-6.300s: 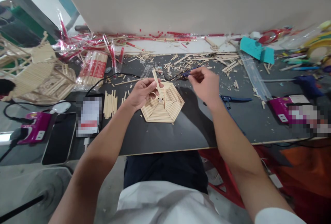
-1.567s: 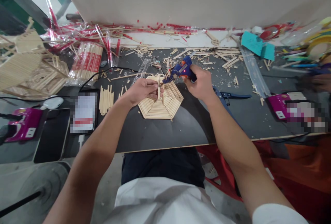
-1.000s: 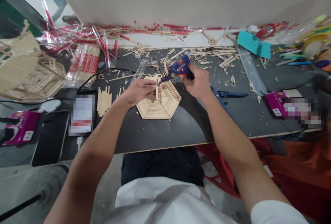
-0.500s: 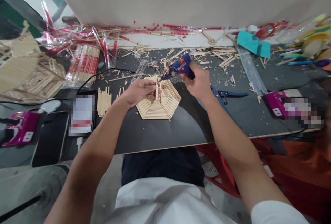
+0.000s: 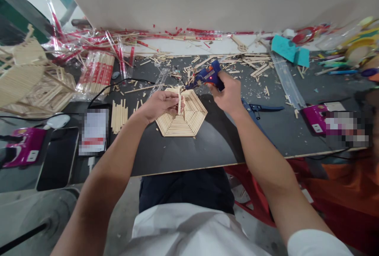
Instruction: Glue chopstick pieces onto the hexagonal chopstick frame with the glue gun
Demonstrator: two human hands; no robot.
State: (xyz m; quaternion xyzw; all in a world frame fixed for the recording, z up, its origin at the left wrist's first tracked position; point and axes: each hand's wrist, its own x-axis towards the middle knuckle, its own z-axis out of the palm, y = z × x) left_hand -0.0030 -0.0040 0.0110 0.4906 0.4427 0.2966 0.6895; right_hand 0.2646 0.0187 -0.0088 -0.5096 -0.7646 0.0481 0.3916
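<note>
A hexagonal panel of thin wooden sticks (image 5: 180,128) lies flat on the dark table. Over its far left part, my left hand (image 5: 162,105) is closed with its fingertips around a small piece made of wooden sticks (image 5: 179,100), which stands above the panel. My right hand (image 5: 227,92) grips a blue hot glue gun (image 5: 211,75) with a lit red light. Its nozzle points left and down, close to the top of the stick piece; whether it touches cannot be made out. The fingers partly hide the piece's lower end.
Cut sticks (image 5: 119,116) lie left of the panel, near two phones (image 5: 58,157). Blue pliers-like cutters (image 5: 260,108) rest to the right. Packed sticks (image 5: 95,72), a stick-built model (image 5: 32,78) and scraps line the back and left. Purple power strips (image 5: 315,120) sit at both sides.
The glue gun has shifted very slightly to the right with my right hand. My left hand and the stick piece stay in place.
</note>
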